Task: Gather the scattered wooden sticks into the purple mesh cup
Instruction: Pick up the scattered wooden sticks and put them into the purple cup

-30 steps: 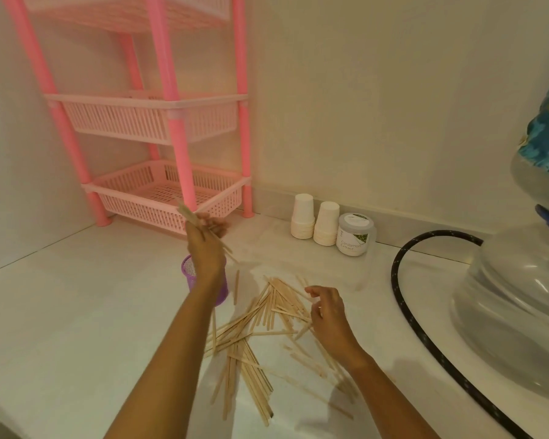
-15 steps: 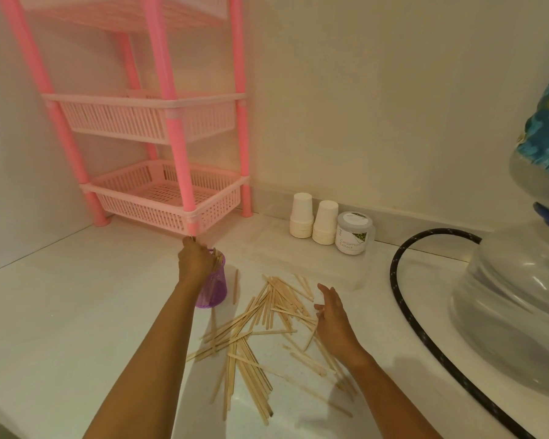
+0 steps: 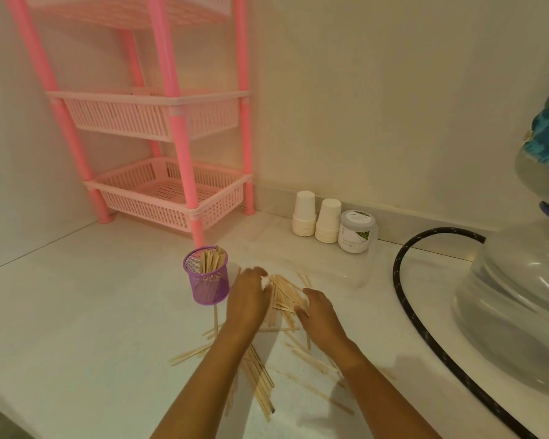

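The purple mesh cup stands upright on the white counter with several wooden sticks standing in it. To its right lies a scattered pile of wooden sticks, and more of them trail toward me. My left hand rests on the left side of the pile, fingers spread and pressing sticks inward. On the pile's right side my right hand cups the sticks with curled fingers. The sticks between the two hands lie on the counter, not lifted.
A pink three-tier basket rack stands behind the cup. Two stacks of paper cups and a white jar sit by the wall. A black hose and a large water bottle occupy the right.
My left hand dropped its sticks into the cup, let go and moved right to the pile. My right hand shifted in against the pile's right side.
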The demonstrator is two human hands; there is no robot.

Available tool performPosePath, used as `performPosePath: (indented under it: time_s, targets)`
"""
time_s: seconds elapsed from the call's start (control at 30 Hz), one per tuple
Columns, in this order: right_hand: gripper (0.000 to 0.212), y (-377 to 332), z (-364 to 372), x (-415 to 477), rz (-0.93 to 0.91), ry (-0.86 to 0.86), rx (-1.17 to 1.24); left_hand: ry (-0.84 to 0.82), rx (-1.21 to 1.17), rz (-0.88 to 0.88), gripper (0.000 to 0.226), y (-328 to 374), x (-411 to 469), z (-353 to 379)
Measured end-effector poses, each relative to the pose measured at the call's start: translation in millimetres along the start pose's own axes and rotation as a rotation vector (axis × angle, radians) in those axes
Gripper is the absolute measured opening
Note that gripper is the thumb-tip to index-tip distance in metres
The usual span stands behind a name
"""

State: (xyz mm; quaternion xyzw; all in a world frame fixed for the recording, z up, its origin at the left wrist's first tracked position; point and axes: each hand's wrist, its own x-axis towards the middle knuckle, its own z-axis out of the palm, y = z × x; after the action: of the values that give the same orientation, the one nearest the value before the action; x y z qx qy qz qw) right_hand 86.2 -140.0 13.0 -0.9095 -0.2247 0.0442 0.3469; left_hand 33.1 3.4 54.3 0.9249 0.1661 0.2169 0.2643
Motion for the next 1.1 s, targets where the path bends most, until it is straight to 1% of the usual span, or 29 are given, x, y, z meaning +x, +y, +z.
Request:
performPosePath:
  time_s: [0.07, 0.1, 0.2, 0.3, 0.37, 0.5, 0.67, 0.83, 0.9, 1.0, 1.1]
  targets:
    - [0.051, -7, 3, 6, -0.005, -0.012, -0.100, -0.201, 0.237, -0.079, 0.041, -2, -5, 12]
    - [0.052, -10, 4, 9, -0.004, -0.020, -0.149, -0.269, 0.322, -0.119, 0.044, -3, -7, 15]
    - [0.058, -18, 6, 20, -0.003, -0.054, -0.272, -0.355, 0.431, -0.205, 0.040, -7, -9, 21]
    - [0.064, -24, 8, 28, 0.010, -0.129, -0.304, -0.339, 0.463, -0.216, 0.032, -10, -10, 22]
    - [0.064, -27, 10, 32, 0.007, -0.160, -0.337, -0.318, 0.472, -0.219, 0.031, -11, -9, 23]
    - [0.049, -30, 16, 34, -0.031, -0.122, -0.418, -0.294, 0.436, -0.242, 0.028, -12, -8, 25]
    - [0.028, -32, 20, 34, -0.011, -0.107, -0.481, -0.275, 0.334, -0.290, 0.025, -13, -6, 23]
    - [0.033, -30, 24, 32, 0.031, -0.082, -0.442, -0.262, 0.270, -0.316, 0.024, -11, -6, 23]
    - [0.032, -31, 23, 31, 0.061, -0.059, -0.385, -0.251, 0.250, -0.318, 0.026, -9, -5, 22]
    - [0.027, -30, 16, 30, 0.133, -0.039, -0.225, -0.228, 0.203, -0.329, 0.029, -8, -5, 22]
    - [0.032, -29, 10, 32, 0.205, -0.024, -0.176, -0.196, 0.101, -0.367, 0.029, -9, -2, 19]
